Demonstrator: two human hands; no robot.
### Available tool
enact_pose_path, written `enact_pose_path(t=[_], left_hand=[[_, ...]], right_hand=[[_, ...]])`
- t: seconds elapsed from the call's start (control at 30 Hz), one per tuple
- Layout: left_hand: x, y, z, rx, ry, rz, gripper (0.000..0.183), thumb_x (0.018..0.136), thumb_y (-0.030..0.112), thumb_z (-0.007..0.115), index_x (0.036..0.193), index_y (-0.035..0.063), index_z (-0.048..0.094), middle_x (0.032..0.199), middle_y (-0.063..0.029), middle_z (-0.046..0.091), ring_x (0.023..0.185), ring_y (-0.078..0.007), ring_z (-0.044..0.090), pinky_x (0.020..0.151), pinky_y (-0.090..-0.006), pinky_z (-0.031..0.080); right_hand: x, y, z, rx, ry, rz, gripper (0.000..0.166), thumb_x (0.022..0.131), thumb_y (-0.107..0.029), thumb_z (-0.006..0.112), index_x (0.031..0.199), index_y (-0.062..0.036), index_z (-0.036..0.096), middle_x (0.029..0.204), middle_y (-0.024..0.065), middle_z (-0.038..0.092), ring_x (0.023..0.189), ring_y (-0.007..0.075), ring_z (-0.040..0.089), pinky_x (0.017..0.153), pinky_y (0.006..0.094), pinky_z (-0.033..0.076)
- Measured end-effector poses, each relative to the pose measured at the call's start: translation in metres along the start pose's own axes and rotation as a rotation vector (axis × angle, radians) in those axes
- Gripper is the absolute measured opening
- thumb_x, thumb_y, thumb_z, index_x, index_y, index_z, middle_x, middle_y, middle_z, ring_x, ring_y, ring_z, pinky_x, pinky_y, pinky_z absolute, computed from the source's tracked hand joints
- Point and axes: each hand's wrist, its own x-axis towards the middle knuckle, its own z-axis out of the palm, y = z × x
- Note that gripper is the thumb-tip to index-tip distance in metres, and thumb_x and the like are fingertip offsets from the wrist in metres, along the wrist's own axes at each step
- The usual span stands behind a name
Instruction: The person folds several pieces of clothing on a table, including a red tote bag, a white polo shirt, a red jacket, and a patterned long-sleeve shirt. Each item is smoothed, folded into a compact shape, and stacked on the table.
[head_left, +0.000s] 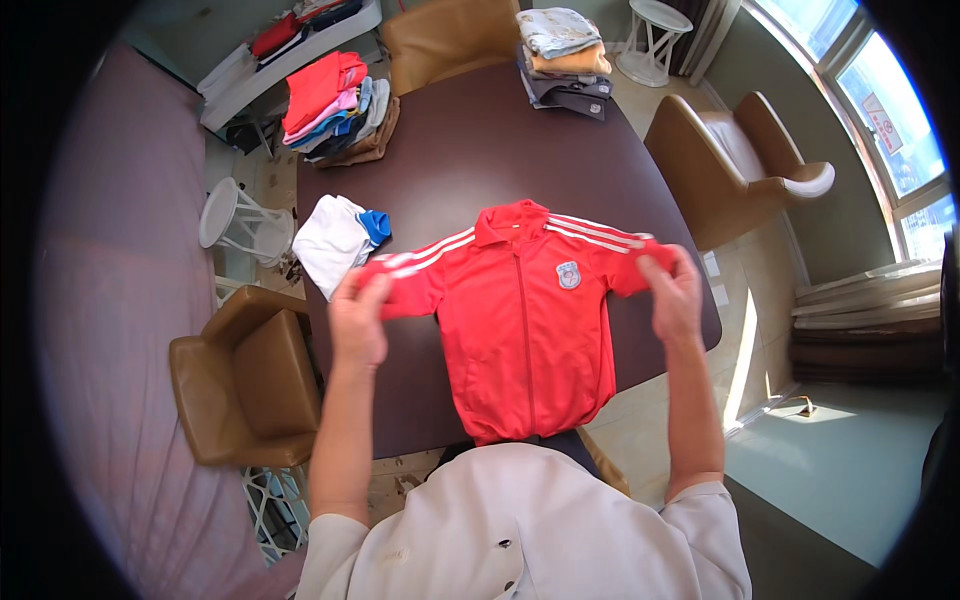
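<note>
A red zip-front track jacket (487, 322) lies front up on the dark brown table (465, 142), its collar away from me and its hem at the near edge. White stripes run along both sleeves, and a grey badge (568, 275) sits on the chest. My left hand (360, 319) grips the sleeve on the left, thumb on top. On the other side, my right hand (673, 292) pinches the opposite sleeve near its end. Both sleeves are spread outward; their cuffs are not visible. Beyond my left hand rests a white garment with a blue collar (330, 244).
Folded clothes (337, 112) are stacked at the table's far left, and another stack (566, 64) stands far right. Brown armchairs (251, 375) surround the table. A white stool (244, 221) stands on the left. Windows (885, 112) line the right wall.
</note>
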Motion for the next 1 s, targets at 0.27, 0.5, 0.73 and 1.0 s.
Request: enact_pose_path(t=[0.27, 0.5, 0.73, 1.0], left_hand=[[-0.056, -0.092, 0.082, -0.001, -0.282, -0.187, 0.006, 0.097, 0.005, 0.071, 0.098, 0.0055, 0.065, 0.090, 0.0043, 0.063, 0.078, -0.0017, 0.053, 0.070, -0.0200, 0.044], [-0.064, -0.113, 0.069, 0.066, -0.230, -0.230, 0.007, 0.098, 0.007, 0.071, 0.099, 0.0044, 0.065, 0.089, 0.0041, 0.062, 0.078, -0.0024, 0.053, 0.068, -0.0211, 0.044], [-0.060, -0.129, 0.067, 0.166, -0.203, -0.192, 0.010, 0.097, 0.009, 0.071, 0.099, -0.0005, 0.067, 0.083, 0.0029, 0.064, 0.071, -0.0036, 0.053, 0.063, -0.0232, 0.045], [-0.071, -0.121, 0.060, 0.124, -0.367, -0.269, 0.028, 0.107, 0.017, 0.054, 0.110, -0.0061, 0.069, 0.097, -0.0063, 0.072, 0.087, -0.0115, 0.065, 0.079, -0.0293, 0.053]], right_hand=[[-0.058, 0.083, 0.109, -0.164, -0.248, 0.095, 0.013, 0.100, -0.013, 0.070, 0.102, -0.0002, 0.066, 0.082, -0.0029, 0.060, 0.075, 0.0050, 0.051, 0.066, 0.0261, 0.046], [-0.083, 0.075, 0.108, -0.549, -0.191, 0.001, 0.018, 0.096, -0.014, 0.073, 0.100, 0.0037, 0.069, 0.084, 0.0142, 0.070, 0.071, 0.0191, 0.065, 0.065, 0.0352, 0.051], [-0.095, 0.068, 0.124, -0.657, -0.181, -0.184, 0.020, 0.093, -0.012, 0.075, 0.102, 0.0043, 0.068, 0.091, 0.0183, 0.070, 0.078, 0.0307, 0.069, 0.070, 0.0393, 0.055], [-0.106, 0.073, 0.121, -0.755, -0.225, -0.182, 0.031, 0.093, -0.015, 0.076, 0.112, 0.0060, 0.062, 0.100, 0.0234, 0.066, 0.090, 0.0371, 0.067, 0.077, 0.0434, 0.055]])
